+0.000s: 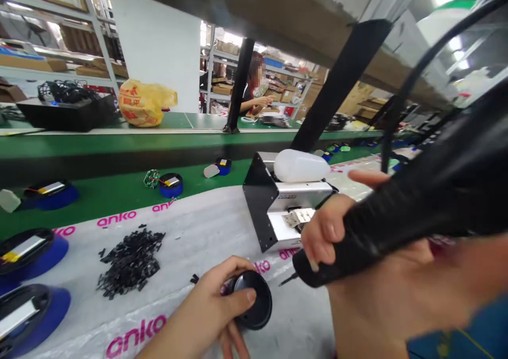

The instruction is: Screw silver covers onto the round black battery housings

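My left hand (216, 301) is closed round a round black plastic part (260, 298), its thumb lying across the face. In my right hand (333, 227) is a thick black electric screwdriver (357, 237), tilted so its thin bit (288, 279) points down and left, just right of the round part and apart from it. Beyond the screwdriver stands a metal screw feeder (262, 205) with a white plastic bottle (301, 166) lying on top. A heap of small black pieces (133, 261) lies on the sheet left of my left hand.
Blue round housings with batteries (29, 253) stand along the left. Others, like this blue housing (171, 185), sit on the green surface (119, 182) behind. A printed plastic sheet (190, 221) covers the bench. Black posts (337, 84) rise behind the feeder. A person (256, 84) works across the bench.
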The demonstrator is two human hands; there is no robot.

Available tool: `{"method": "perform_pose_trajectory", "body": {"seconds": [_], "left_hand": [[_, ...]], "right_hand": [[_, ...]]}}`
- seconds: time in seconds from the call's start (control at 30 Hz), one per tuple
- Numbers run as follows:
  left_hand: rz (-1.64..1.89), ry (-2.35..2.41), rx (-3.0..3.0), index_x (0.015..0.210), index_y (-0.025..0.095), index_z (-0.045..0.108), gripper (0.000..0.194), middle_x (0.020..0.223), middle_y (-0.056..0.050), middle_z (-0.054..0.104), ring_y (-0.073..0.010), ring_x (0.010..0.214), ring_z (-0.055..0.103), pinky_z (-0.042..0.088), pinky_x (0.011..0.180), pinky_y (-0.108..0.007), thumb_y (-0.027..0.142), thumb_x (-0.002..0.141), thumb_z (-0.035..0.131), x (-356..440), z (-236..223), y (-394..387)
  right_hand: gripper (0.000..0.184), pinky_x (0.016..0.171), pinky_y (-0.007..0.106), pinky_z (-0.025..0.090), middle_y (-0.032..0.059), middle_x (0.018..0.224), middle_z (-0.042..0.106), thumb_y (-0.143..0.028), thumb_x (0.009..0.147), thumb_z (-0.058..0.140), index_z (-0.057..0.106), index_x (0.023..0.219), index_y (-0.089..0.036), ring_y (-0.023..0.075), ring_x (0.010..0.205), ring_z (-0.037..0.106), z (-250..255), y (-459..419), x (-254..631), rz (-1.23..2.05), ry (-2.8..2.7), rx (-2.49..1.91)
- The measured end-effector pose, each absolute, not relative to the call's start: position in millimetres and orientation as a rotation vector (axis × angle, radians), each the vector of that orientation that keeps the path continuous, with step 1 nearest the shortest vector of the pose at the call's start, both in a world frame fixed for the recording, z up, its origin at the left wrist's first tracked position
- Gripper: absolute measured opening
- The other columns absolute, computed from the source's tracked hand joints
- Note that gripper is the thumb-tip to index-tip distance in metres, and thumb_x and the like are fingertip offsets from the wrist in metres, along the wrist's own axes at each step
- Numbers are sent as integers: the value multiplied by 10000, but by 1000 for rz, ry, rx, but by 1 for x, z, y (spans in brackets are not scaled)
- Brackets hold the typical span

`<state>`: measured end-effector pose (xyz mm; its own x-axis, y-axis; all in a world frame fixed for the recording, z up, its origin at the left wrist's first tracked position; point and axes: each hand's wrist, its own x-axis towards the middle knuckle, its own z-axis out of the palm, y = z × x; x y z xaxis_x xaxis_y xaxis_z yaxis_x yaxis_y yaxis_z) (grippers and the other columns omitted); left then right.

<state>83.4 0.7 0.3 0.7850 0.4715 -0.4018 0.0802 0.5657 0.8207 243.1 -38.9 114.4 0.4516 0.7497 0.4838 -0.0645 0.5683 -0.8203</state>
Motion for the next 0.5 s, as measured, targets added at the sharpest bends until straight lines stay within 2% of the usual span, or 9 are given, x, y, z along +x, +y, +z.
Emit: {"method": "perform_pose_trajectory", "body": {"seconds": [0.13,0.33,0.5], "left_hand": [[287,623,933,1122,216,518,505,794,-25,687,-154,386,679,419,294,-135,488,757,737,85,-2,-1],[311,670,945,1152,205,539,461,795,-27,662,-111,366,629,452,299,-149,414,771,693,83,6,-5],[300,611,925,1183,192,523,472,840,-57,672,-108,368,629,451,297,-148,376,776,676,82,6,-2]], "right_hand": [[558,388,309,495,-7,603,642,-766,878,434,666,1059,-292,181,419,575,104,-39,212,579,-1030,-778],[631,370,288,460,-10,556,644,-832,834,413,667,993,-276,166,382,534,92,-24,198,581,-990,-770],[594,376,277,454,-20,541,624,-813,820,479,651,940,-257,151,375,524,96,-26,198,551,-990,-782]]}}
